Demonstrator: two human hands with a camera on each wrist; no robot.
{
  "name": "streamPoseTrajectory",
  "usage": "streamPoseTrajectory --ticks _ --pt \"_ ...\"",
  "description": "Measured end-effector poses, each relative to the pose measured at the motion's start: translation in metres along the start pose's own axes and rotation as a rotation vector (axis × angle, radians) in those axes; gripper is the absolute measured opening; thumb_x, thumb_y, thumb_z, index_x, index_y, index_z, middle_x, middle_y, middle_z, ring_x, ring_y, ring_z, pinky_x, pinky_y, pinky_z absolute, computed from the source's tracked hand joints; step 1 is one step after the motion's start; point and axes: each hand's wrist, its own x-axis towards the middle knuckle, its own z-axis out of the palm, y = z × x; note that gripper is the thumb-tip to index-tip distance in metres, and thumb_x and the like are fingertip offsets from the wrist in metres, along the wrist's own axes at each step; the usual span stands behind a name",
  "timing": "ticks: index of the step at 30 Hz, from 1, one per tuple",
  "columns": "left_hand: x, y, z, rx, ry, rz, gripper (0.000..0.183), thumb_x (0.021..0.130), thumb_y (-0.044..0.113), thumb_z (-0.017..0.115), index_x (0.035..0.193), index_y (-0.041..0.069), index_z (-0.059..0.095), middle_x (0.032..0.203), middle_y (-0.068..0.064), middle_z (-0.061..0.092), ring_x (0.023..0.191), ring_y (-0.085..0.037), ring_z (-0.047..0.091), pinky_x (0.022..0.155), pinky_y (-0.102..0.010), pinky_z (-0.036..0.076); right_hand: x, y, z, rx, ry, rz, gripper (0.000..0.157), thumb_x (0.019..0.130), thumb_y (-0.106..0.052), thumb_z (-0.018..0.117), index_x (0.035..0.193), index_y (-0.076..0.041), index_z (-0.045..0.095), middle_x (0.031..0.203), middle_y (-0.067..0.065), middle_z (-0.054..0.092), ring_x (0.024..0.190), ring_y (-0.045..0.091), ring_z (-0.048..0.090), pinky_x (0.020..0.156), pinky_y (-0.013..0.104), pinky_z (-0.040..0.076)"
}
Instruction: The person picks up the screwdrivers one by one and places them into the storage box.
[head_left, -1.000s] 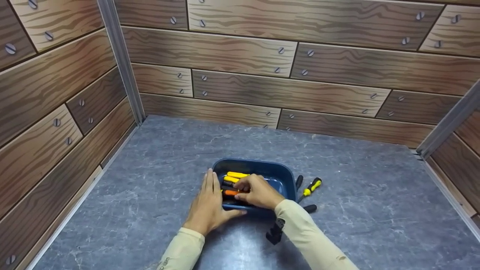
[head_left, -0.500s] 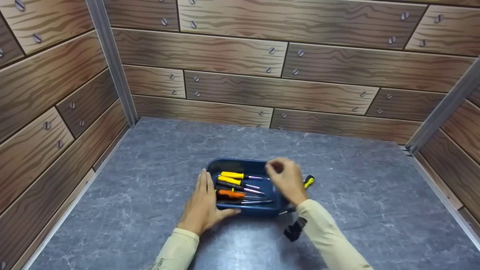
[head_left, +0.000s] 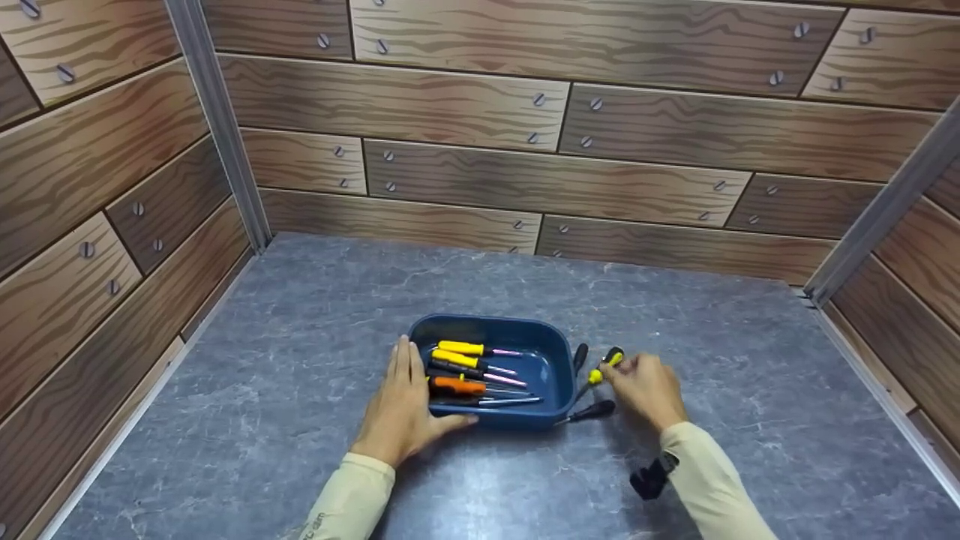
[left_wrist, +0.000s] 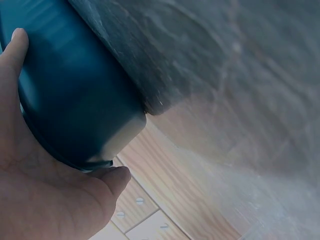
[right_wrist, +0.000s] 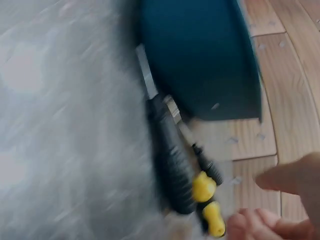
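My left hand (head_left: 401, 409) rests against the left end of a dark blue bin (head_left: 510, 421). Its fingers lie straight along the end wall and the thumb reaches along the front; the left wrist view shows the hand spread over the bin's outside. Inside lie several screwdrivers, among them a yellow-handled one (head_left: 461, 347) and an orange-and-black one (head_left: 461, 386). To the right of the bin, my right hand (head_left: 646, 388) is at a yellow-and-black screwdriver (head_left: 595, 377). In the right wrist view, thumb and fingers stand apart beside its handle (right_wrist: 214, 220), holding nothing.
Two black-handled screwdrivers lie on the grey marbled table (head_left: 300, 337) by the bin's right end, one nearer (head_left: 597, 410) and one farther back (head_left: 580, 356). Wood-patterned walls (head_left: 450, 172) enclose the table at the back and sides.
My right hand has come up out of the bin and moved right to the screwdrivers on the table. The left hand has stayed on the bin. The head view has shifted slightly.
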Motion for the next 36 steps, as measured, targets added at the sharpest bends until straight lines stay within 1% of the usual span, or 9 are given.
streamPoseTrajectory --ticks 4,7,11,15,19,23,26,31,36 --pt "0.000 -0.001 0.000 0.015 0.010 0.005 0.139 0.069 0.084 0.067 0.157 -0.010 0.015 0.164 -0.030 0.012 0.152 -0.040 0.017 0.118 -0.051 0.030 -0.005 0.009 0.004 0.051 -0.207 0.112 0.047 0.087 -0.047 0.076 0.065 -0.010 0.056 0.056 0.002 0.060 0.048 0.015 0.056 0.047 0.027 0.047" --pt "0.000 -0.001 0.000 0.025 0.013 0.002 0.139 0.069 0.084 0.067 0.157 -0.010 0.015 0.164 -0.030 0.012 0.152 -0.040 0.017 0.117 -0.051 0.032 -0.007 0.010 0.008 0.105 -0.287 0.179 0.049 0.085 -0.047 0.079 0.066 -0.008 0.057 0.054 0.006 0.061 0.043 0.014 0.057 0.043 0.027 0.052" --pt "0.000 -0.002 0.000 0.020 0.016 0.003 0.139 0.069 0.084 0.067 0.157 -0.011 0.015 0.164 -0.030 0.012 0.152 -0.041 0.017 0.117 -0.052 0.031 -0.007 0.010 0.011 0.147 -0.295 0.210 0.044 0.085 -0.039 0.082 0.069 -0.008 0.054 0.057 0.007 0.062 0.042 0.012 0.057 0.044 0.028 0.054" --pt "0.000 -0.002 0.000 0.017 0.022 0.006 0.139 0.069 0.084 0.067 0.157 -0.011 0.016 0.164 -0.030 0.013 0.152 -0.041 0.018 0.118 -0.051 0.030 -0.007 0.011 0.010 0.197 -0.286 0.207 0.042 0.084 -0.030 0.084 0.068 -0.009 0.052 0.058 0.008 0.063 0.041 0.012 0.057 0.044 0.027 0.054" --pt "0.000 -0.001 -0.001 0.006 0.015 -0.008 0.140 0.069 0.084 0.067 0.157 -0.010 0.014 0.164 -0.029 0.012 0.152 -0.040 0.017 0.118 -0.052 0.030 -0.006 0.010 0.007 0.213 -0.276 0.212 0.039 0.084 -0.022 0.084 0.066 -0.008 0.052 0.058 0.007 0.061 0.043 0.012 0.058 0.045 0.027 0.055" --pt "0.000 -0.001 -0.001 0.002 0.003 -0.028 0.140 0.068 0.085 0.067 0.158 -0.008 0.013 0.165 -0.028 0.010 0.152 -0.040 0.017 0.118 -0.053 0.030 -0.004 0.011 0.005 0.226 -0.267 0.226 0.034 0.085 -0.012 0.081 0.067 -0.007 0.052 0.059 0.006 0.059 0.046 0.012 0.060 0.047 0.027 0.056" --pt "0.000 -0.001 -0.001 0.002 0.004 -0.027 0.140 0.068 0.085 0.067 0.158 -0.008 0.014 0.165 -0.028 0.011 0.152 -0.040 0.017 0.117 -0.053 0.031 -0.003 0.013 0.004 0.244 -0.264 0.234 0.028 0.085 -0.005 0.076 0.069 -0.005 0.053 0.061 0.006 0.060 0.047 0.011 0.062 0.049 0.026 0.057" --pt "0.000 0.000 -0.001 0.001 0.010 -0.011 0.140 0.068 0.083 0.068 0.158 -0.010 0.014 0.164 -0.030 0.012 0.152 -0.041 0.017 0.117 -0.053 0.031 -0.003 0.015 -0.002 0.336 -0.282 0.233 0.023 0.085 0.002 0.075 0.083 0.002 0.052 0.068 0.011 0.061 0.050 0.014 0.065 0.052 0.028 0.059" --pt "0.000 0.001 0.000 0.005 0.010 0.003 0.139 0.069 0.083 0.068 0.157 -0.010 0.015 0.164 -0.030 0.012 0.152 -0.040 0.017 0.117 -0.052 0.031 -0.001 0.009 -0.013 0.453 -0.284 0.214 0.024 0.087 0.004 0.071 0.099 0.010 0.050 0.077 0.013 0.060 0.053 0.016 0.066 0.055 0.029 0.060"
